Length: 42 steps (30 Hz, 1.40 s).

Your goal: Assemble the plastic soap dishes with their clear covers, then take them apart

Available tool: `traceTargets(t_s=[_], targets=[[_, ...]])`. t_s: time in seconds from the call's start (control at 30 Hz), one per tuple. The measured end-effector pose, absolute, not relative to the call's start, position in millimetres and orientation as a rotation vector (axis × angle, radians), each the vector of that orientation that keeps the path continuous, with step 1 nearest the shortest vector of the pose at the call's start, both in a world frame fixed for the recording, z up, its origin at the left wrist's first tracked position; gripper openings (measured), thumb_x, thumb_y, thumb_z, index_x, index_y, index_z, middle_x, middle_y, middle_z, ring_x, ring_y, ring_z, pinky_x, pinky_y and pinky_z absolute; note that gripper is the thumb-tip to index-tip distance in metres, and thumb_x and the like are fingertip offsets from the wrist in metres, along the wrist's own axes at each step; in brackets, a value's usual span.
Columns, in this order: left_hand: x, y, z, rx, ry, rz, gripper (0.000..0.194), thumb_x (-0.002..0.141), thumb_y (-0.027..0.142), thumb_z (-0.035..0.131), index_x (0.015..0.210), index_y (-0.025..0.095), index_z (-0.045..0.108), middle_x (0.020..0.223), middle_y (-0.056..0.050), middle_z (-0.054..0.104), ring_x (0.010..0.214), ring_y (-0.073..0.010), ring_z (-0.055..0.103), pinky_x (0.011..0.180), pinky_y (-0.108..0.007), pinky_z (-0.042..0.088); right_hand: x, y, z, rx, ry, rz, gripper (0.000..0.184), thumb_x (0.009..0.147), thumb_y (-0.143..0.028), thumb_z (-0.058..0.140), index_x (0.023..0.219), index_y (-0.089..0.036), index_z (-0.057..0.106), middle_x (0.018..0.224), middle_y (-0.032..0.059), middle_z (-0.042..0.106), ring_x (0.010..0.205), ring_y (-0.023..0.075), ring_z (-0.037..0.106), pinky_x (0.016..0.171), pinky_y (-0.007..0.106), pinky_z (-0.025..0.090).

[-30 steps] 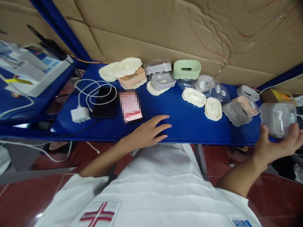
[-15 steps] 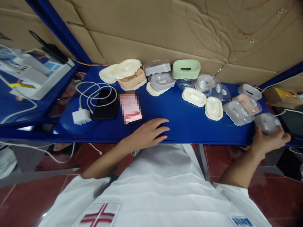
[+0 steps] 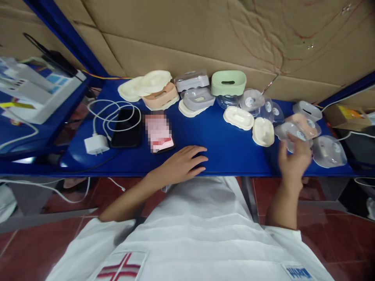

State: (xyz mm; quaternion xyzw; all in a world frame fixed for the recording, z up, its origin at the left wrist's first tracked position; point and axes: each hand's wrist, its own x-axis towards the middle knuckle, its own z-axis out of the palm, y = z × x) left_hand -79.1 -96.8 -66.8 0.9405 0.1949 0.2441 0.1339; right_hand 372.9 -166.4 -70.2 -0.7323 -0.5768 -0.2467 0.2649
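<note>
My left hand (image 3: 186, 164) lies flat at the front edge of the blue table (image 3: 205, 136), its fingers spread and holding nothing. Just beyond it is a lit phone (image 3: 159, 130). On the right, my right hand (image 3: 294, 162), a little blurred, hovers by a grey soap box (image 3: 285, 134) under a clear cover and partly hides it. Thumb and fingers stand apart, and nothing shows between them. To its right sits another grey soap box with a clear cover (image 3: 329, 151). A peach box (image 3: 303, 123) lies behind the hand. Two cream trays, one oblong (image 3: 238, 118) and one upright (image 3: 263, 132), are to its left.
A green box (image 3: 228, 82), a peach box (image 3: 160, 97) and grey boxes (image 3: 197, 99) line the back, against a cardboard wall (image 3: 175, 39). A dark phone (image 3: 126, 128), a coiled white cable and a charger (image 3: 96, 144) are on the left. Clear lids (image 3: 266, 109) lie back right.
My right hand has let go of the rightmost grey box and moved left to the neighbouring one. My left hand stays in place. The view has shifted slightly.
</note>
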Motion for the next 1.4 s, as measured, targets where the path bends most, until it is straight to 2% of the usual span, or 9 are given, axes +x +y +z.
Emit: traceTargets(t_s=[0.1,0.23,0.33,0.63,0.73,0.87,1.13,1.27,1.4], targets=[[-79.2,-97.4,-64.6,2.733,0.559,0.706,0.025,0.112,0.03,0.063,0.13,0.015,0.072,0.145,-0.016,0.066,0.133,-0.0317,0.068,0.114,-0.051,0.061,316.9,-147.5,-67.5,-2.101,-1.802,-0.468,0.054,0.11,-0.056,0.051,0.139,-0.016,0.073,0.131,0.0197,0.076,0.119,0.036,0.068,0.102,0.048,0.05],[-79.4,-97.4,-64.5,2.741,0.561,0.686,0.025,0.112,0.031,0.063,0.13,0.015,0.072,0.147,-0.017,0.066,0.132,-0.0321,0.068,0.113,-0.052,0.062,289.6,-155.3,-61.8,-2.165,-1.816,-0.468,0.044,0.11,-0.054,0.055,0.118,-0.019,0.079,0.113,0.0157,0.078,0.104,0.0334,0.068,0.093,0.045,0.047],[-79.4,-97.1,-66.2,2.741,0.557,0.7,0.027,0.112,0.031,0.063,0.132,0.015,0.071,0.147,-0.017,0.066,0.133,-0.0328,0.068,0.113,-0.053,0.061,282.4,-178.3,-54.5,-2.097,-1.921,-0.405,0.04,0.11,-0.054,0.056,0.116,-0.021,0.078,0.11,0.013,0.078,0.101,0.0323,0.069,0.091,0.044,0.045],[-80.3,-98.5,-66.7,2.773,0.599,0.713,0.047,0.113,0.031,0.061,0.158,0.018,0.054,0.168,-0.02,0.051,0.153,-0.0365,0.054,0.122,-0.056,0.055,247.4,-186.0,-42.8,-1.567,-2.297,0.092,0.024,0.113,-0.035,0.056,0.129,-0.027,0.072,0.138,0.0093,0.074,0.133,0.0297,0.067,0.11,0.049,0.048],[-80.0,-98.1,-66.4,2.804,0.596,0.706,0.053,0.113,0.032,0.06,0.163,0.018,0.049,0.173,-0.021,0.044,0.16,-0.0376,0.047,0.126,-0.057,0.051,248.4,-169.2,-41.1,-1.431,-2.32,0.159,0.026,0.113,-0.037,0.057,0.134,-0.03,0.071,0.151,0.0086,0.068,0.144,0.0292,0.062,0.118,0.051,0.047],[-78.3,-97.7,-66.9,2.805,0.643,0.605,0.057,0.115,0.033,0.056,0.169,0.021,0.043,0.18,-0.018,0.035,0.166,-0.0365,0.037,0.132,-0.059,0.042,257.1,-151.1,-43.3,-1.486,-2.234,0.025,0.041,0.114,-0.04,0.055,0.152,-0.028,0.062,0.169,0.0114,0.053,0.158,0.032,0.049,0.127,0.054,0.043],[-76.9,-98.8,-66.0,2.798,0.685,0.487,0.06,0.116,0.035,0.053,0.173,0.024,0.038,0.183,-0.012,0.03,0.17,-0.0349,0.03,0.137,-0.058,0.032,284.2,-156.8,-49.9,-1.792,-2.107,-0.27,0.043,0.113,-0.047,0.055,0.147,-0.023,0.068,0.154,0.0144,0.067,0.143,0.0353,0.063,0.116,0.055,0.05],[-77.7,-99.0,-65.5,2.756,0.717,0.503,0.058,0.116,0.036,0.052,0.171,0.024,0.041,0.183,-0.013,0.03,0.169,-0.0343,0.031,0.136,-0.057,0.034,287.2,-159.4,-46.7,-1.892,-2.017,-0.404,0.048,0.113,-0.049,0.054,0.15,-0.021,0.066,0.159,0.018,0.063,0.148,0.0406,0.058,0.12,0.062,0.046],[-78.1,-98.5,-66.7,2.734,0.709,0.54,0.059,0.115,0.035,0.054,0.171,0.023,0.041,0.182,-0.016,0.031,0.169,-0.036,0.032,0.134,-0.058,0.037,256.9,-157.4,-46.1,-1.635,-2.298,-0.122,0.049,0.113,-0.045,0.055,0.159,-0.026,0.058,0.166,0.015,0.057,0.155,0.0344,0.053,0.127,0.059,0.042]])
